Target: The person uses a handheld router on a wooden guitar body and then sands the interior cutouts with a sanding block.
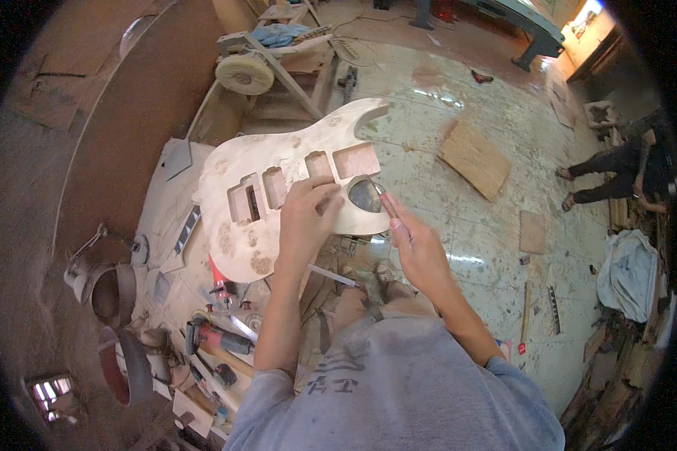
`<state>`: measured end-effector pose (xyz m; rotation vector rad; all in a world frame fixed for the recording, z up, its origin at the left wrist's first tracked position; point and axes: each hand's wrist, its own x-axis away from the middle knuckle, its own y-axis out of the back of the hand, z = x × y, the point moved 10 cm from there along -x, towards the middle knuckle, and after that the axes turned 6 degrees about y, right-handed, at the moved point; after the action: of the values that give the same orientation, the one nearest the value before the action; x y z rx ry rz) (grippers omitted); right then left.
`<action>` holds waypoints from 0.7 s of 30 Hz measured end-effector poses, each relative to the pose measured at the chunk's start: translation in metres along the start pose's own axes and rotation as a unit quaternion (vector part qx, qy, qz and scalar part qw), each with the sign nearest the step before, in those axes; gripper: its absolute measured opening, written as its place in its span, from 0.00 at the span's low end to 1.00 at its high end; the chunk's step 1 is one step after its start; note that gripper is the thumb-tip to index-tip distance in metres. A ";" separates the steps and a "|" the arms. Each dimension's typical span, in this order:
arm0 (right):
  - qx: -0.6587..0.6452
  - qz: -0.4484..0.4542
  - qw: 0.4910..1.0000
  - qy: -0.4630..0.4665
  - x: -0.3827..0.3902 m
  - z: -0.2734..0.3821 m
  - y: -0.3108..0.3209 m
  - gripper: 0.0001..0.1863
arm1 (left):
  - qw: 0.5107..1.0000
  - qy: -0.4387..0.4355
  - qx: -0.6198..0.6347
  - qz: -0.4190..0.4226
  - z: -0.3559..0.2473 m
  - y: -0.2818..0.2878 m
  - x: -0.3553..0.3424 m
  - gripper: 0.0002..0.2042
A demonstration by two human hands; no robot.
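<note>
A pale, unpainted wooden guitar body (pixel 256 161) lies in front of me, with several routed pockets cut into its face. My left hand (pixel 308 214) rests on it, fingers spread and slightly bent, near a round dark shape (pixel 365 195) close to the body's right edge. Whether that shape is a shiny disc or an opening, I cannot tell. A slim red tool with a narrow grey tip (pixel 381 192) is gripped in my right hand (pixel 417 252). Its tip points at the rim of the round shape; contact is unclear.
A red-and-black power tool (pixel 218 336) lies among other tools at lower left, near sanding belts (pixel 124 368). A wooden board (pixel 475 159) lies on the tiled floor. At right stands another person (pixel 617 177), beside stacked wood and a pale cloth (pixel 628 274).
</note>
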<state>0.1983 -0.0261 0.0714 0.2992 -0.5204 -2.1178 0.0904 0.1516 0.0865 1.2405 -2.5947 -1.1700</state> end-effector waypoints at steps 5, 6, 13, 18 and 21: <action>0.024 -0.014 0.999 -0.027 -0.005 0.007 -0.015 0.24 | 1.000 -0.005 0.018 0.009 0.010 -0.009 -0.003 0.11; 0.029 -0.024 0.999 -0.018 -0.006 0.007 -0.017 0.24 | 1.000 -0.004 0.019 0.008 0.009 -0.009 -0.003 0.11; 0.042 -0.027 0.998 -0.035 -0.009 0.011 -0.023 0.24 | 0.999 -0.019 0.028 0.007 0.008 -0.005 -0.003 0.09; 0.122 -0.034 0.992 0.017 -0.015 0.022 -0.021 0.24 | 0.999 -0.039 0.019 0.000 0.008 -0.005 -0.003 0.10; 0.140 -0.034 0.989 0.017 -0.016 0.022 -0.022 0.25 | 0.999 -0.038 0.021 0.004 0.008 -0.006 -0.002 0.10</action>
<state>0.1823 0.0036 0.0801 0.5179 -0.7994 -2.0991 0.0931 0.1552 0.0775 1.2149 -2.6901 -1.1905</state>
